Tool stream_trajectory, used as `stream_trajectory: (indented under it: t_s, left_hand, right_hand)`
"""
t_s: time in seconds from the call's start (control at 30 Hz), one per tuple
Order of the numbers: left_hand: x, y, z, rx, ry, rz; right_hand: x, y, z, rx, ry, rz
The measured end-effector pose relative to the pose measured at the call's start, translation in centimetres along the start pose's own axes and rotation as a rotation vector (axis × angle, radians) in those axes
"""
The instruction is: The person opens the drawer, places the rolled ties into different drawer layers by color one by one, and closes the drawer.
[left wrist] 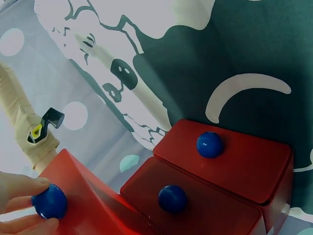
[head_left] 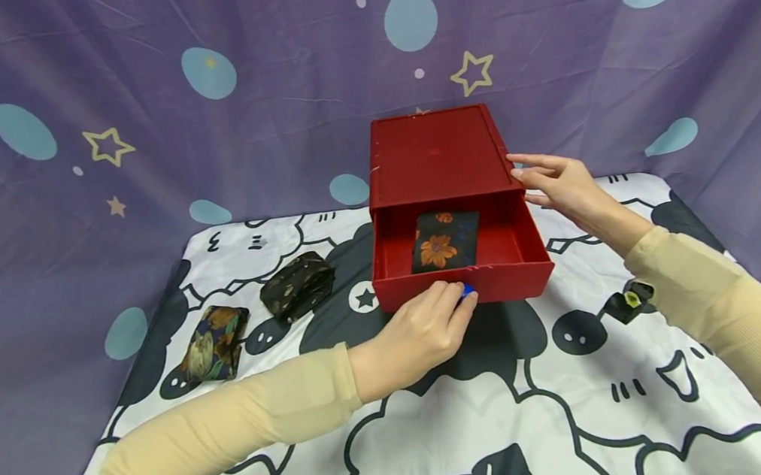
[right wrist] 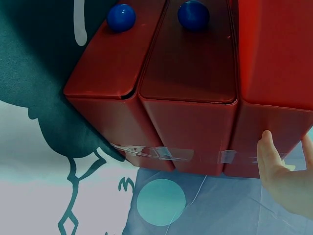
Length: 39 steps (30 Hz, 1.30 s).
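Observation:
A red drawer box stands at the back of the table with its top drawer pulled out. Inside that drawer lies a dark pouch with orange flowers. My left hand pinches the blue knob on the drawer's front between thumb and fingers. Against the right side of the box, near its top edge, rest the extended fingers of my right hand. Two lower drawers, each with a round blue knob, are pushed in, as both wrist views show.
Left of the box lie a black patterned bundle and a dark floral pouch. A white cloth with black cartoon drawings covers the table. Behind it hangs a purple curtain with stars and dots. Clear tape runs along the box's side.

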<state>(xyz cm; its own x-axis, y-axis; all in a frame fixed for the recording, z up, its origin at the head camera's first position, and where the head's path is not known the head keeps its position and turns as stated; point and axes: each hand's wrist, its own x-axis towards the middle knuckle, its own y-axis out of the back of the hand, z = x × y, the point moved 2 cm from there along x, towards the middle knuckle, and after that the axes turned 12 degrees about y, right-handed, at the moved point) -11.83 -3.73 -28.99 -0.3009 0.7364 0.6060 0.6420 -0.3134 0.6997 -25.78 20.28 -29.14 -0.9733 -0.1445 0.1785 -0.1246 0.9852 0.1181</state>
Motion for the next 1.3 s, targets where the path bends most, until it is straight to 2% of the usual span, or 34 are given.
stream_trajectory:
  t_s: [0.27,0.67,0.93,1.3]
  left_hand:
    - [0.2,-0.3,-0.2,-0.004,0.021,0.009]
    - [0.3,-0.5,-0.2,-0.062,0.064,-0.032]
    - [0.5,-0.8,-0.5,-0.06,0.071,-0.012]
    - [1.1,-2.1,-1.4,-0.081,0.108,0.032]
  right_hand:
    - [0.0,-0.1,-0.1,0.009,0.006,0.002]
    - [-0.1,0.0,-0.2,-0.02,-0.015,-0.008]
    - [0.0,-0.1,-0.1,-0.024,-0.008,-0.008]
    - [0.0,-0.1,-0.1,-0.004,-0.007,-0.003]
